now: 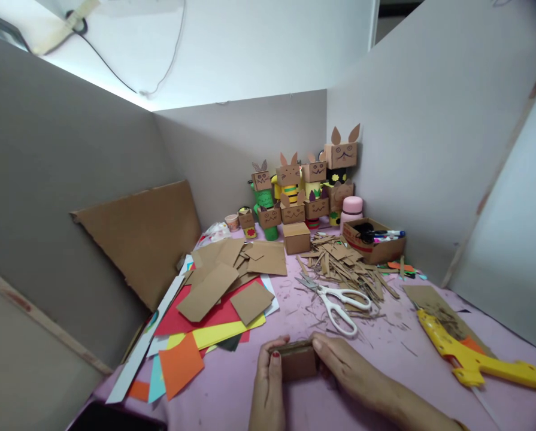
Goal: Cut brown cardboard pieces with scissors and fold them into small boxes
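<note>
Between my two hands, low at the front of the table, is a small cardboard box [300,366]. My left hand [270,383] grips its left side, thumb lying against the near face. At the right end, my right hand [344,365] pinches the upper corner with thumb and fingers; some of those fingers are hidden behind the box. White-handled scissors [339,302] lie with blades parted just beyond the box. To the right rests a yellow glue gun [474,356] on a cardboard piece [445,305].
Cardboard sheets [214,293] and coloured paper [181,364] cover the left. A heap of cardboard scraps [339,257] lies beyond the scissors. Behind stand several cardboard animal figures [289,175], a closed box [297,238], a pink bottle [352,211] and a pen box [375,242]. Grey partitions [245,129] enclose the table.
</note>
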The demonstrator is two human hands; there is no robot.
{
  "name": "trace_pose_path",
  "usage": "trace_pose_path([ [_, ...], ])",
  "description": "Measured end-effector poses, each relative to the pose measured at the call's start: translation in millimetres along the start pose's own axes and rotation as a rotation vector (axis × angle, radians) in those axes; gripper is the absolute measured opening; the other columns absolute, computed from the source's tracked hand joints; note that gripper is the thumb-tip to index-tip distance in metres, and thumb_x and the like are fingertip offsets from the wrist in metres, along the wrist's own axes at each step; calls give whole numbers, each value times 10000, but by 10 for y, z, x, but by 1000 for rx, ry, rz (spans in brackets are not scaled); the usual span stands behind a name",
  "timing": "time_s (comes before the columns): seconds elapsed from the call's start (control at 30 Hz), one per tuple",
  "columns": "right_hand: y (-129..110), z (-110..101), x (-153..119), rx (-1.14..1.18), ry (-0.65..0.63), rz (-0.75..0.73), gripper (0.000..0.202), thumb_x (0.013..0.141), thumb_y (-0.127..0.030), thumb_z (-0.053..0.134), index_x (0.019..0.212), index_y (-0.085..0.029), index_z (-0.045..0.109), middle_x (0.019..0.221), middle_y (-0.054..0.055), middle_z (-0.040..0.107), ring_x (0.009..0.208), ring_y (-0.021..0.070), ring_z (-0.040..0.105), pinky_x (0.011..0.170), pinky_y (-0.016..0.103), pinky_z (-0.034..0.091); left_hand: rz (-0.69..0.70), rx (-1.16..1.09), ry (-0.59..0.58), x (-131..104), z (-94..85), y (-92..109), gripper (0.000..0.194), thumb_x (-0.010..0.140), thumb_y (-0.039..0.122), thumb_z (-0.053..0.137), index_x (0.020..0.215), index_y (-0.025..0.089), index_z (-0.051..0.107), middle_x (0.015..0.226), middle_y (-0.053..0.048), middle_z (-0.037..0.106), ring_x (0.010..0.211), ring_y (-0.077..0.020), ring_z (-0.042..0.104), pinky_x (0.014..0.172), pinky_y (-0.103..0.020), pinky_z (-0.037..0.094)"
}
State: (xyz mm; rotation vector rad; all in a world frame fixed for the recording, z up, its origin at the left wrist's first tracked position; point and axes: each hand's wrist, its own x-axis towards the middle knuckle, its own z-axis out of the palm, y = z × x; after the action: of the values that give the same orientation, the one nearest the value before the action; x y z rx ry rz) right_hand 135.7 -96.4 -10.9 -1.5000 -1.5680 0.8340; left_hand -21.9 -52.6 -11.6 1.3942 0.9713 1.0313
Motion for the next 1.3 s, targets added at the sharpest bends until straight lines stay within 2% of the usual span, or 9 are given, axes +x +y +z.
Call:
trace_pose_path([
  [0.17, -66, -11, 1, -29, -22, 3, 359, 936, -461, 288, 724, -213, 438, 673, -19, 491, 632, 154, 464, 593, 260, 371, 16, -19, 20, -14, 4, -8, 303, 836, 463, 435, 955, 226, 580, 1075, -62, 636, 1092, -230, 520, 959, -333, 374],
  [0.3, -85, -4, -12, -69, -1, -3, 345, 945, -429, 280, 730, -210, 439, 690, -11, 505, 652, 160, 460, 616, 271, 361, -56, -46, -27, 7, -25, -78, 332, 837, 485, 427, 962, 211, 568, 1031, -70, 633, 1042, -237, 536, 917, -338, 397],
  [0.47, -48, -8, -12, -83, 3, -35, 342, 951, -399, 277, 748, -203, 469, 709, -5, 537, 652, 153, 477, 603, 254, 369, -23, -178, -124, 59, -38, -248, 345, 727, 382, 636, 993, 218, 491, 937, -41, 639, 943, -233, 572, 859, -349, 413],
  [0.57, -8, 4, -9, -100, 0, -59, 198, 891, -346, 450, 791, -189, 518, 758, 12, 588, 686, 164, 511, 608, 247, 385, -17, -172, -164, 75, -60, -279, 330, 735, 344, 633, 995, 212, 479, 918, -44, 648, 903, -233, 581, 834, -358, 413],
  [0.67, 11, 40, -20, -131, 43, -68, 16, 809, -168, 528, 795, -172, 534, 792, 39, 614, 722, 178, 532, 647, 259, 396, 30, -130, -192, 69, -84, -278, 285, 763, 340, 602, 986, 204, 489, 925, -54, 639, 901, -235, 579, 829, -360, 412],
  [0.77, 6, 72, -37, -143, 58, -81, 95, 783, -89, 502, 776, -176, 539, 790, 39, 631, 726, 174, 552, 656, 250, 399, 79, -117, -118, 52, -82, -319, 261, 763, 354, 592, 959, 205, 504, 883, -45, 634, 877, -236, 582, 825, -357, 408],
  [0.9, 14, 83, -34, -150, 53, -60, 81, 765, -98, 528, 762, -179, 537, 793, 51, 656, 719, 183, 570, 638, 251, 403, 25, -123, -59, 39, -38, -352, 382, 724, 372, 623, 1038, 204, 482, 952, -67, 633, 931, -249, 574, 869, -366, 401],
  [1.1, 24, 71, -11, -157, 38, -53, 80, 763, -105, 536, 757, -185, 535, 802, 47, 659, 731, 179, 573, 648, 245, 408, 36, -228, 149, 23, -50, -175, 447, 782, 474, 528, 1151, 236, 444, 1250, -107, 525, 1240, -253, 402, 1027, -380, 298],
  [1.3, -28, 59, -20, -164, 43, -41, 79, 763, -104, 535, 752, -182, 536, 794, 52, 657, 725, 180, 570, 644, 245, 402, 104, -225, 110, 33, -86, -182, 441, 794, 486, 512, 1141, 216, 482, 1345, -111, 447, 1315, -250, 306, 1091, -387, 206],
])
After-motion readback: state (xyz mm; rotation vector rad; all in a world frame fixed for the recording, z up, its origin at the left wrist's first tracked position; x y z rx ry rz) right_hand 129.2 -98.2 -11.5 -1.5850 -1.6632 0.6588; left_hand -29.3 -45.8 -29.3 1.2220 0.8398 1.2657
